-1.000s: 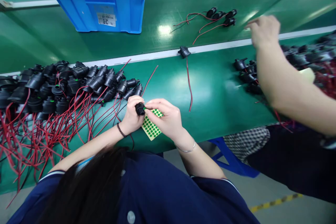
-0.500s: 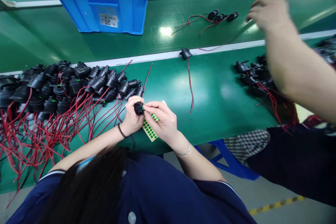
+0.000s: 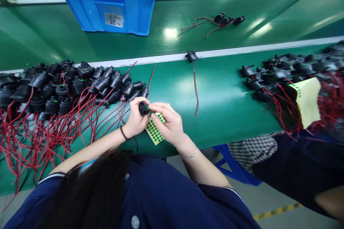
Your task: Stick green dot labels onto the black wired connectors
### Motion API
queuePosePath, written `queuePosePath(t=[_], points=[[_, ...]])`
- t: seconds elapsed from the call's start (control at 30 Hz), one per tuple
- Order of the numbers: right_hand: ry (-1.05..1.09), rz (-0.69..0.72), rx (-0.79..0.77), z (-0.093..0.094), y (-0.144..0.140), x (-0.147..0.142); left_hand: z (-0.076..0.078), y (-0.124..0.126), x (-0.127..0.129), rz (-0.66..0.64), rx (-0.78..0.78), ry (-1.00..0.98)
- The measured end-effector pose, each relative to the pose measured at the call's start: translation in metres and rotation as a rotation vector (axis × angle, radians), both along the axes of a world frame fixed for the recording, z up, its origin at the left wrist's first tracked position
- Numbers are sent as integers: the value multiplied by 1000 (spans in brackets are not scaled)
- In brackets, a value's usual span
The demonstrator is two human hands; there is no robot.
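Stickering looks to be the step in hand: a green dot is being pressed onto a small black part with red wires, low in the middle of the frame.

At far left a big pile of black parts (image 3: pixel 61 86) lies on the green table (image 3: pixel 220 96), red wires fanning toward the lower left corner. A blue crate (image 3: pixel 110 1) sits on the belt at upper left.

Just right of the pile, the left hand (image 3: pixel 134 120) is curled shut around the black part (image 3: pixel 143 107), wrist bent back, a dark bracelet at the wrist, forearm running down-left. A green dot shows on the part's right side. The right hand (image 3: pixel 168 123) meets it from the right, thumb and forefinger pinched at the dot, the other fingers folded over the sticker sheet (image 3: pixel 154 130), which rests under them on the table. Its forearm angles down-right, a thin bangle on the wrist.

By my reading the dot is on or nearly on; the next move calls for a firm rub with the fingertip so that it seats flat, while the left hand keeps the part from turning.

Further right, a single part (image 3: pixel 191 56) lies at the white strip, three more (image 3: pixel 228 19) above it, another pile (image 3: pixel 282 73) and a yellow sheet (image 3: pixel 307 100) at right.
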State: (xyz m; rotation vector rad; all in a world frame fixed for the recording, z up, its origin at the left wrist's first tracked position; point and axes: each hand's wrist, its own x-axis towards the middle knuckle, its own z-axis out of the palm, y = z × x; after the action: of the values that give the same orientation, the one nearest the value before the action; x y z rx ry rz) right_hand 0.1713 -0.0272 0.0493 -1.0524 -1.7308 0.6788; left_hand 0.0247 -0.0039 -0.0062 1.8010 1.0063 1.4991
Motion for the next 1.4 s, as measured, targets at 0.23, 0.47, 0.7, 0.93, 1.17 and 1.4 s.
queuePosePath(t=[0.23,0.47,0.7,0.93,1.17,1.4], points=[[-13,18,14,6,4,5,7,1,1,-22,89,48],[201,122,-426,18,20,21,5,4,-2,-107,160,99],[198,119,-562,20,24,22,5,2,-3,-148,145,149],[93,39,-435,17,22,18,0,1,-2,-141,147,201],[254,115,-578,15,27,22,5,-1,-2,-116,24,169],[197,71,-504,10,26,17,4,-2,-2,-116,8,158]])
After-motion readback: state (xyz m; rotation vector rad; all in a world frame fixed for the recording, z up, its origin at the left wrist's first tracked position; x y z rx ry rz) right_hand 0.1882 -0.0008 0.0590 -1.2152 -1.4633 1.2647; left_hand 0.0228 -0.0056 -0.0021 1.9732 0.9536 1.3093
